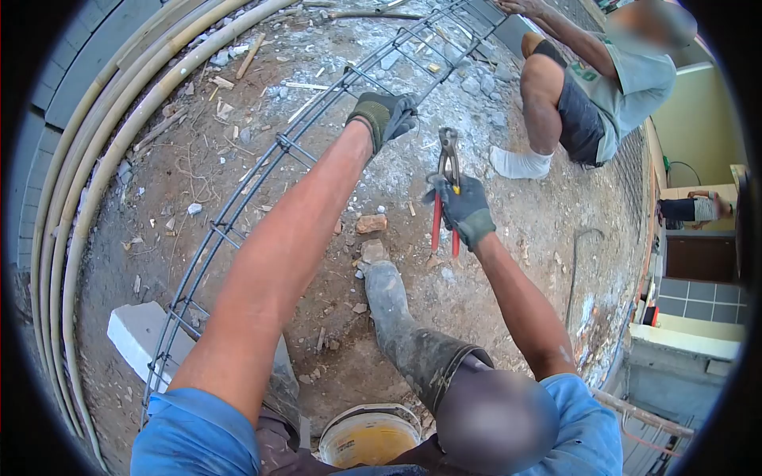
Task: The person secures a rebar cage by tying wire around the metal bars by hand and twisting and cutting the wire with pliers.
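Note:
A long rebar cage [283, 143] of dark bars and stirrups runs diagonally over the dirt, from lower left to the top. My left hand [385, 119], in a dark green and grey glove, is closed around a bar of it; the fingertips are partly hidden. To the right, clear of the cage, my right hand [464, 208] wears a similar glove. It grips steel nippers [449, 163] by their red handles, with the jaws pointing up and away from me. A brick piece [371, 224] lies on the ground between my arms.
Another person [595, 87] sits low at the upper right, a hand near the cage's far end. Long pipes [119, 151] curve along the left. A white block [147, 337] lies by the cage; a bucket [370, 436] stands near my boots [397, 309]. Rubble litters the ground.

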A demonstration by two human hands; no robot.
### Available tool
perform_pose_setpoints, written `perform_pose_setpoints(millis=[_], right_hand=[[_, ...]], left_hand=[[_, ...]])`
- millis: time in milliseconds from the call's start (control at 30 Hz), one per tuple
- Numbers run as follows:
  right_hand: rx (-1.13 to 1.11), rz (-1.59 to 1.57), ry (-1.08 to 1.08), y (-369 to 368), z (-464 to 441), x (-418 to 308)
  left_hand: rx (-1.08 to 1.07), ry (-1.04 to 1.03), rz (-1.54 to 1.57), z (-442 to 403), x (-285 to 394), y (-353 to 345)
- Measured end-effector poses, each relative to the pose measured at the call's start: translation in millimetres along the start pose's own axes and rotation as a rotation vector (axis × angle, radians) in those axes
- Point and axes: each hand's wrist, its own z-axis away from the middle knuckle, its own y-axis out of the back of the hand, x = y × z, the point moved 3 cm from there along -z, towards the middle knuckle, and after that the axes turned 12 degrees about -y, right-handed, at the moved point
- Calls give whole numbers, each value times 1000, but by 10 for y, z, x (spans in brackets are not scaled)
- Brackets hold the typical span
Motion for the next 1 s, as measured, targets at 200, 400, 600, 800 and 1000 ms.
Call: perform_pose_setpoints(millis=[200,400,600,800,1000], right_hand=[[496,873,255,160,-284,-79],[47,140,29,198,-491,-15],[-695,-159,-272,192,-310,-223],[-728,-71,-314,209,-325,-499],[-665,242,-317,380,-527,-572]], left_hand=[[60,-22,101,19,-33,24],[41,-51,37,-9,-39,30],[59,-46,21,9,-61,38],[23,-54,-4,3,-55,55],[54,-45,-8,17,-60,42]])
